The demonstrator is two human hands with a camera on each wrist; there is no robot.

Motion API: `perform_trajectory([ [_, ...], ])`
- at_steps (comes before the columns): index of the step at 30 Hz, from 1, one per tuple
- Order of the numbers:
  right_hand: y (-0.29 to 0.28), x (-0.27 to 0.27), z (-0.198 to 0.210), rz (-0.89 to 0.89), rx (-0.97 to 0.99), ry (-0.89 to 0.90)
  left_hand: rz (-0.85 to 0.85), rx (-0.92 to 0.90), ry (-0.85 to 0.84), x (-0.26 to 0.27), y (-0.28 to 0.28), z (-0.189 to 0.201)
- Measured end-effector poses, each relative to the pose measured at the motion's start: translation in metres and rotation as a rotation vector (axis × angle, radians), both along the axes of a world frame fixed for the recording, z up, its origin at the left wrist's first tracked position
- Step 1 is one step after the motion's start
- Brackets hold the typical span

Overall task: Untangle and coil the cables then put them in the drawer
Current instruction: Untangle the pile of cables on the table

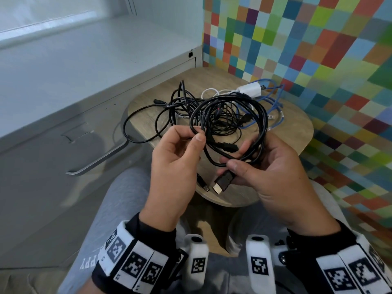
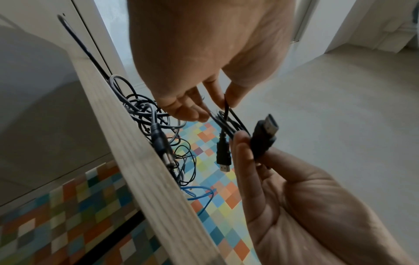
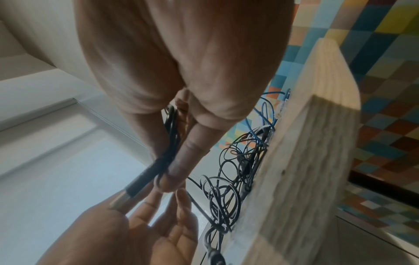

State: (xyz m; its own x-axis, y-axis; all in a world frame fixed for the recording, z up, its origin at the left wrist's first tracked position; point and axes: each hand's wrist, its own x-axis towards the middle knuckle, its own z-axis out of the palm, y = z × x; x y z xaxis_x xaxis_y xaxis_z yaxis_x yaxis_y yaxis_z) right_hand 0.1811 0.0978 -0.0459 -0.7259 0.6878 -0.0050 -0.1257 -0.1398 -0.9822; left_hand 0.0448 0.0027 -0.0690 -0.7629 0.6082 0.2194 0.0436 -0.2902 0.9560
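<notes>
**Coil of black cable half made, both hands on it**

The thick black cable with flat rectangular plugs (image 1: pixel 229 115) hung in several loops between the two hands, held above the small rounded light-wood table (image 1: pixel 297 128). The left hand (image 1: pixel 176 158) pinched a few strands between thumb and forefinger at the left of the loop. The right hand (image 1: pixel 273 166) had its fingers curled under the gathered turns, its thumb pressing the cable just above one plug (image 1: pixel 223 183), which pointed down and toward the person. A second plug dangled free in the left wrist view.

This cable looked light and fairly stiff, the sort that springs back out of its loops if released, so the best hold appeared to be where all the turns cross, with the plug end trapped under the thumb. The jacket seemed smooth and likely to slip through a loose pinch.

On the table behind lay the remaining tangle: thin black wires (image 1: pixel 169 107), a blue network cable (image 1: pixel 273 102) and a white charger block with its white lead (image 1: pixel 249 90). These thinner leads looked limp and apt to snag.

The grey cabinet drawer with a long metal handle (image 1: pixel 99 158) stood to the left, closed.
</notes>
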Motion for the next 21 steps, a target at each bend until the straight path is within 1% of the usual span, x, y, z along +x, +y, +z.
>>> perform_trajectory([
  [2, 0.001, 0.000, 0.000, 0.005, 0.010, 0.002, -0.003, 0.004, -0.035, 0.000, 0.000, 0.002],
  [6, 0.001, 0.001, 0.003, 0.037, -0.002, 0.042, -0.128, 0.114, -0.289, 0.000, -0.001, 0.008],
  [8, 0.002, 0.003, 0.003, 0.048, -0.007, 0.055, -0.170, 0.156, -0.330, 0.000, -0.003, 0.009],
  [12, 0.000, 0.005, 0.004, 0.120, 0.005, 0.078, -0.207, 0.253, -0.363, -0.001, -0.004, 0.012],
  [15, -0.003, 0.004, 0.005, 0.162, -0.013, 0.127, -0.257, 0.274, -0.361, -0.003, -0.005, 0.014],
  [17, -0.003, 0.004, 0.005, 0.154, 0.011, 0.151, -0.279, 0.224, -0.319, -0.006, -0.004, 0.011],
  [21, 0.002, 0.006, 0.003, 0.107, 0.038, 0.184, -0.307, 0.063, -0.273, -0.010, -0.003, 0.007],
])
